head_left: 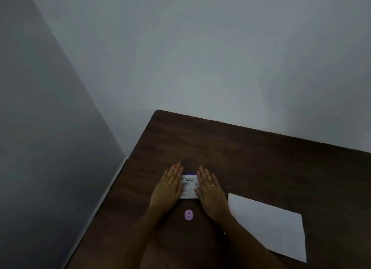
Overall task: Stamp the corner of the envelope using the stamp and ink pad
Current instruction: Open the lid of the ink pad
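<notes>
The white label on the ink pad (189,186) says "FABER-CASTELL" in dark letters; the small words below are too blurry.

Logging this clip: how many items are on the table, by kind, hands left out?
Ink pad, boxed, between the left hand and right hand: 1
Stamp, purple: 1
Envelope, white: 1
Total on the table: 3
</notes>
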